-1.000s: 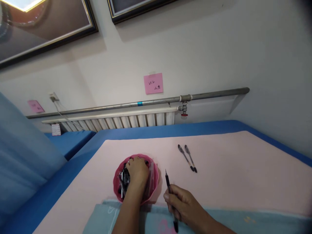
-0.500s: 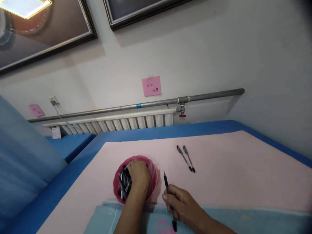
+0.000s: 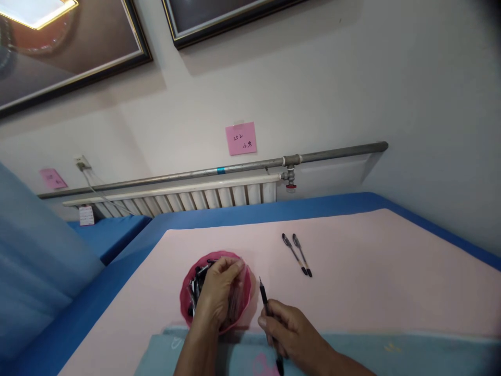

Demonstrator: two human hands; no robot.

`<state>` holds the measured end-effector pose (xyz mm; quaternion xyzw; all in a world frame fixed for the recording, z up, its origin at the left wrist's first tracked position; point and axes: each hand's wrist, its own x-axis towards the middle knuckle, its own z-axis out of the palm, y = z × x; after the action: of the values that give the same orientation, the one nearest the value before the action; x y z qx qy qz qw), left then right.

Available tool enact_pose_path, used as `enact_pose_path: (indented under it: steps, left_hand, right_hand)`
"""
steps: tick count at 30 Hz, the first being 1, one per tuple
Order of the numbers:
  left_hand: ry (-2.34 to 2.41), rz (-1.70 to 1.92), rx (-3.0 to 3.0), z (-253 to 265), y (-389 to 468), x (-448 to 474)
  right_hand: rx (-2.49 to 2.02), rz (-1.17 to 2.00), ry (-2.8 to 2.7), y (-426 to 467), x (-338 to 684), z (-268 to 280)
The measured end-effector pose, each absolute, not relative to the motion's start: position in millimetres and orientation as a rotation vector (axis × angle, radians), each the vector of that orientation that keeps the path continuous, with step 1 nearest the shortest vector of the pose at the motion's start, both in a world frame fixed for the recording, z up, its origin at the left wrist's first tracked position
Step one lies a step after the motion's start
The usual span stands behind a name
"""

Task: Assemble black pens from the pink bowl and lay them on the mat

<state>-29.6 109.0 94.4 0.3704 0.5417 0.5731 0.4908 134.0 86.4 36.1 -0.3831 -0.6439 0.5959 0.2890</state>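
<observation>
A pink scalloped basket holds several black and clear pen parts. My left hand is over its right half, thumb and fingers pinched together near the clear tubes; whatever they grip is too small to make out. In my right hand, a pen without a cap is held between thumb and fingers. Its bare tip points up and away, and its black end hangs toward me. Two capped pens lie side by side on the pink sheet, beyond my right hand.
The pink sheet covers a blue bed. A light blue towel lies along the near edge. Behind stand a white radiator and a metal pipe. A blue curtain hangs at the left.
My left hand has turned and moved from deep among the pens to the basket's right side, its fingers now pinched. The right hand still holds the pen, almost unmoved.
</observation>
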Motion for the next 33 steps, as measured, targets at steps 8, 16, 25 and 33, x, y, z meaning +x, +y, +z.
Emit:
enact_pose_path:
  steps: [8, 16, 25, 33]
  left_hand:
    - [0.878, 1.303, 0.385, 84, 105, -20]
    - [0.865, 1.316, 0.497, 83, 100, -12]
    - [0.866, 1.323, 0.534, 85, 94, -6]
    - [0.915, 1.275, 0.51, 86, 91, -2]
  right_hand:
    - [-1.011, 1.518, -1.835, 86, 132, 39]
    - [-1.035, 1.558, -1.788, 86, 132, 38]
    - [-1.047, 1.486, -1.778, 84, 133, 47]
    - [-1.044, 1.469, -1.764, 85, 135, 46]
